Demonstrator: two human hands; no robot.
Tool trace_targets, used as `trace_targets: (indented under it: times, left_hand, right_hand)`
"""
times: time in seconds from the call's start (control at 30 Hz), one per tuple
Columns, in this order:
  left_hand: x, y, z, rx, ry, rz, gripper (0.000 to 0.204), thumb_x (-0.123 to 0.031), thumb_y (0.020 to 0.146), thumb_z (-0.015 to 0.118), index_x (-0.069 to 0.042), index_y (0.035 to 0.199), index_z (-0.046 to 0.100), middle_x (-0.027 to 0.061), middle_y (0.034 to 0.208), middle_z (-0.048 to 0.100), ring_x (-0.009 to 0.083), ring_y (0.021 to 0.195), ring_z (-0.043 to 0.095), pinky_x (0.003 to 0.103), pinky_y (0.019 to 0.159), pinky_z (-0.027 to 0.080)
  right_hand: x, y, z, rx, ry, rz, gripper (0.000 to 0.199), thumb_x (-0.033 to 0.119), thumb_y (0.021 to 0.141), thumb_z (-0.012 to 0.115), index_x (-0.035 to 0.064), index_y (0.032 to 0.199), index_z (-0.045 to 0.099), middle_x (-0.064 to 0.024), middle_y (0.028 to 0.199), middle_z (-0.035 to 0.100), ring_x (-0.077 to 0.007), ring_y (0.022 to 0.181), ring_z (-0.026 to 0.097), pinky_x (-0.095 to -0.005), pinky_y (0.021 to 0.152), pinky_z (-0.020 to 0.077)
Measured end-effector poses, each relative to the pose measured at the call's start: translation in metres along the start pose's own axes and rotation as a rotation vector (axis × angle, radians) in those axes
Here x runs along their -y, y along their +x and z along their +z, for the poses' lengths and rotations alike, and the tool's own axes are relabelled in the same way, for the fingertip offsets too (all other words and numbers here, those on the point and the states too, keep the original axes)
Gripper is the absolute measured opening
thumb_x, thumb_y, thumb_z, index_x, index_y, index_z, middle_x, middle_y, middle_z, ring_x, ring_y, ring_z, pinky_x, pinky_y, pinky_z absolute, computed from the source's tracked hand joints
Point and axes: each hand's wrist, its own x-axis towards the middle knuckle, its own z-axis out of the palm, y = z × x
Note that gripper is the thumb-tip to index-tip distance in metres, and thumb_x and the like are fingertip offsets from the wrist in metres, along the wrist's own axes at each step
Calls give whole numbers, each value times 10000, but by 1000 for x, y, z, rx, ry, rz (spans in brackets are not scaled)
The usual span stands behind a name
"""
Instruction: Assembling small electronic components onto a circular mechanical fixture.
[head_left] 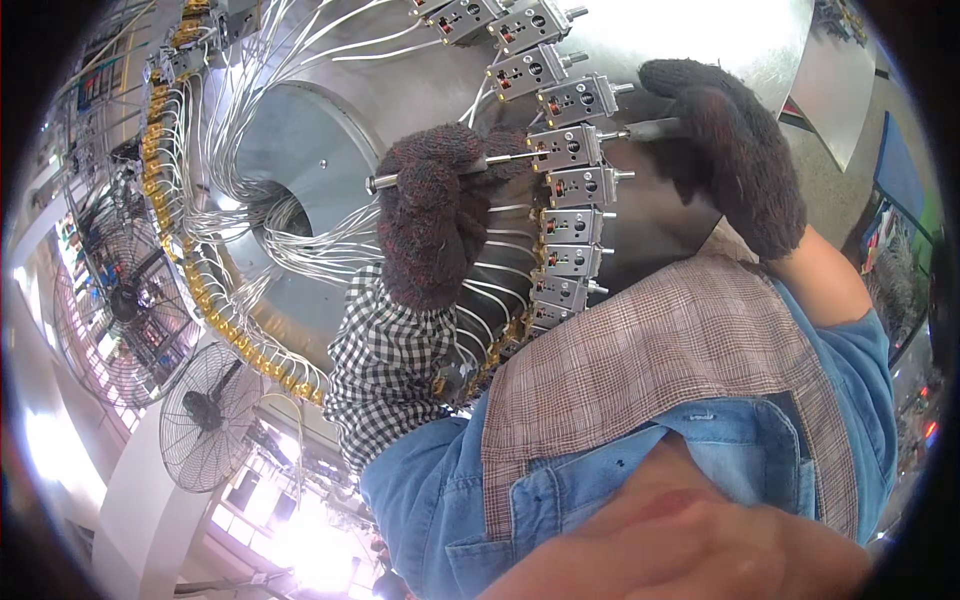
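My left hand [428, 215], in a dark knitted glove, is closed around a slim metal screwdriver [510, 158]. Its thin tip meets the face of a small silver metal box [566, 148] in a curved row of similar boxes. On the right, my right hand [735, 150], gloved the same way, grips a tool with a pale grey handle [655, 129]. That tool's end is at the stem on the same box's right side; its exact kind is partly hidden by the fingers. Another box [580, 187] sits just below, and several more continue above and below.
White wires [335, 240] run from the boxes into a round hole in a grey metal drum [290, 130]. Brass-coloured fittings [210, 300] line the left rim. Two fans [205, 410] stand at left. A blue panel [900, 165] is at far right.
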Motion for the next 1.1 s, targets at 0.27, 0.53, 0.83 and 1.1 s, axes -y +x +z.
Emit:
trace_targets:
  times: [0.27, 0.53, 0.83, 1.1]
  left_hand:
    - [4, 0, 9, -5, -7, 152, 341, -295, 895, 492, 31, 994, 483, 163, 943, 579, 217, 805, 603, 298, 704, 526]
    - [5, 3, -3, 95, 9, 108, 335, -287, 888, 508, 33, 984, 482, 177, 1005, 549, 238, 912, 578, 333, 805, 505]
    - [0, 2, -3, 91, -6, 64, 329, -262, 897, 497, 31, 1043, 468, 180, 1053, 545, 167, 791, 588, 255, 694, 528]
    - [2, 3, -4, 19, -166, -92, 404, -317, 865, 541, 4, 1100, 466, 203, 1089, 541, 102, 733, 587, 113, 561, 495]
  right_hand:
    - [-5, 1, 1, 33, -21, -170, 355, 233, 866, 534, 30, 1157, 519, -71, 960, 581, -110, 725, 572, -241, 622, 497]
    - [-16, 4, -10, 103, 20, 10, 324, 197, 891, 487, 52, 1179, 505, -92, 1035, 561, -136, 793, 593, -246, 655, 517]
    - [-25, 1, -8, 74, -175, -259, 307, 145, 900, 467, 58, 1192, 493, -76, 1075, 552, -110, 799, 596, -202, 619, 520]
    - [-14, 1, 3, 11, 27, -139, 360, 227, 887, 498, 26, 1186, 500, -92, 999, 590, -115, 768, 581, -226, 609, 497]
